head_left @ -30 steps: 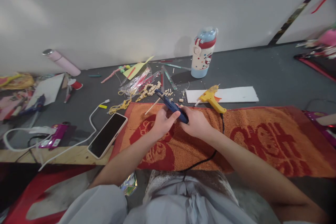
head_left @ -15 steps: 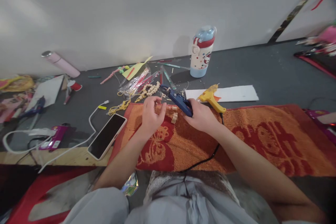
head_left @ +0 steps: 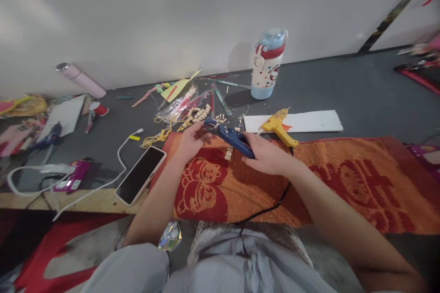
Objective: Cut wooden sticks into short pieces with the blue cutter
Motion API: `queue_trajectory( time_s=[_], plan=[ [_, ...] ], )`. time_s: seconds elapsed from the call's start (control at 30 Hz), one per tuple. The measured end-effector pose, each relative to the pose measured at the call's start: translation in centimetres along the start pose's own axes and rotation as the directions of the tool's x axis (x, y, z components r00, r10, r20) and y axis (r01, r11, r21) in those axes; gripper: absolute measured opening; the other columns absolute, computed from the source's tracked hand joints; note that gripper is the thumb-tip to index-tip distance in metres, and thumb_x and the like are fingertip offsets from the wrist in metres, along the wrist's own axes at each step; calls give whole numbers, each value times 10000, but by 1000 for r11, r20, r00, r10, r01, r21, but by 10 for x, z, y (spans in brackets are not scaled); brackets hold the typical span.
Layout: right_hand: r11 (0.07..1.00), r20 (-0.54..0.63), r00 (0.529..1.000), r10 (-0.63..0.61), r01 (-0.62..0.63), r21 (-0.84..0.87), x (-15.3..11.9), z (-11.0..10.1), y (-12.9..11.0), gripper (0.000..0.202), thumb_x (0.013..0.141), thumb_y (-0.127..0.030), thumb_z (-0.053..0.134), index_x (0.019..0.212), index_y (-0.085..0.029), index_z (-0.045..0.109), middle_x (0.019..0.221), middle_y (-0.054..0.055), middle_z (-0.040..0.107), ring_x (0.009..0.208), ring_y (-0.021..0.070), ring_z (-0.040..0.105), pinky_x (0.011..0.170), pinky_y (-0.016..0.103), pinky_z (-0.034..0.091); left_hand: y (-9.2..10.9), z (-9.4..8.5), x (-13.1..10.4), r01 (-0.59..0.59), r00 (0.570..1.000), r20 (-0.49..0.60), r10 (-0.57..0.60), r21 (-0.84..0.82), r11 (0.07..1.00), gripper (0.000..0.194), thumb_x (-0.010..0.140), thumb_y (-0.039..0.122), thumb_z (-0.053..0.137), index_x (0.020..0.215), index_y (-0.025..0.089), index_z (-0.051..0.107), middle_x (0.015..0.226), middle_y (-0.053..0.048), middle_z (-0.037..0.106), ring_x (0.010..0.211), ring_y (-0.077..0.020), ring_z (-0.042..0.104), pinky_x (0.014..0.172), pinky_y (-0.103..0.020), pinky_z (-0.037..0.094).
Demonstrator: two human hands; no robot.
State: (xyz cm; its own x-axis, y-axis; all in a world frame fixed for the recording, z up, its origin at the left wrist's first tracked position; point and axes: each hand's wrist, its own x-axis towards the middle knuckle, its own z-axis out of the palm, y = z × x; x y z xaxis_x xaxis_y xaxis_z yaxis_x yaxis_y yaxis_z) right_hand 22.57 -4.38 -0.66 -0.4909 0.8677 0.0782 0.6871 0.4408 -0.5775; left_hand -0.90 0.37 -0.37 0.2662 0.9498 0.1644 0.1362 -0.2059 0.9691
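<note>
My right hand (head_left: 266, 152) is wrapped round the grips of a dark blue hand cutter (head_left: 232, 137), which points left and away over the towel's back edge. At its jaw end, my left hand (head_left: 192, 141) has its fingers bent and closed. Anything small between those fingers is hidden. Below the cutter, a short row of small pale wooden pieces (head_left: 228, 153) lies on the orange and red towel (head_left: 261, 192). More loose pale bits (head_left: 222, 118) are scattered just behind the cutter. A yellow glue gun (head_left: 280, 127) rests right of my right hand, its black cord crossing the towel.
A white strip of board (head_left: 312, 121) lies under the glue gun's nozzle. Behind stands a cartoon water bottle (head_left: 268, 66). Left are a phone (head_left: 140, 176), a white cable (head_left: 118, 158), yellow string (head_left: 158, 139), plastic packets (head_left: 180, 105) and a pink flask (head_left: 82, 80).
My left hand has moved in to the cutter's jaw end, its fingers closing there. The cutter has swung slightly left and lower in my right hand. The view has shifted a little.
</note>
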Motion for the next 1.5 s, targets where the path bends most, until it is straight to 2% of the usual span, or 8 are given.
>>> queue_trajectory(
  time_s=[0.37,0.47,0.63,0.73,0.8,1.1,1.33,1.5],
  plan=[
    [997,107,994,-2,-6,79,-1,-8,-3,538,718,-236,525,1229,-89,447,1219,203,563,1053,296,578,872,392,453,-3,-7,-2,46,999,31,-44,-69,997,386,646,383,763,915,132,645,573,17,575,464,-83,526,434,-188,421],
    [998,68,998,18,-22,54,-1,-6,-3,563,726,-241,522,1258,-82,427,1210,197,565,1062,291,571,890,389,439,-2,-4,-1,20,1000,-1,-20,-61,998,346,644,396,747,838,131,636,550,24,561,432,-81,506,410,-191,397],
    [997,-90,995,36,-41,-58,1,0,-2,574,705,-245,521,1245,-74,423,1135,192,569,1042,308,544,893,432,425,-3,6,-7,-41,988,-136,77,255,966,128,735,257,583,715,159,663,581,-3,632,504,-117,573,534,-234,473],
    [997,-114,993,19,-27,-66,1,3,0,580,683,-232,519,1232,-70,422,1121,194,562,1028,307,535,902,448,420,-4,9,-13,-104,978,-113,178,475,874,213,728,139,473,683,191,675,634,-2,668,573,-129,605,607,-239,480],
    [998,-107,994,3,-10,-69,1,5,1,580,681,-227,511,1231,-68,418,1122,197,556,1018,303,535,901,446,421,-4,9,-16,-121,977,-87,193,518,847,238,716,117,447,657,196,663,612,3,656,557,-130,600,588,-235,465],
    [973,-197,980,2,-47,-225,3,10,4,643,695,-297,529,1264,-37,380,1144,239,532,1081,374,490,941,505,375,-1,12,-15,-10,998,-62,33,348,937,213,691,82,424,599,173,592,481,32,578,422,-102,550,469,-199,417],
    [998,-77,995,58,-59,-16,1,1,0,559,696,-244,514,1235,-117,439,1127,164,594,1017,288,571,846,391,443,5,13,-12,24,1000,-23,-19,233,972,193,677,105,436,675,158,622,540,12,617,424,-95,548,421,-181,426],
    [997,-49,996,73,-71,37,0,-4,-3,594,689,-240,517,1262,-104,444,1093,163,620,965,275,595,803,368,450,7,12,-12,35,999,6,-37,180,983,151,732,157,484,721,156,634,541,8,608,417,-95,540,411,-186,422]
  ],
)
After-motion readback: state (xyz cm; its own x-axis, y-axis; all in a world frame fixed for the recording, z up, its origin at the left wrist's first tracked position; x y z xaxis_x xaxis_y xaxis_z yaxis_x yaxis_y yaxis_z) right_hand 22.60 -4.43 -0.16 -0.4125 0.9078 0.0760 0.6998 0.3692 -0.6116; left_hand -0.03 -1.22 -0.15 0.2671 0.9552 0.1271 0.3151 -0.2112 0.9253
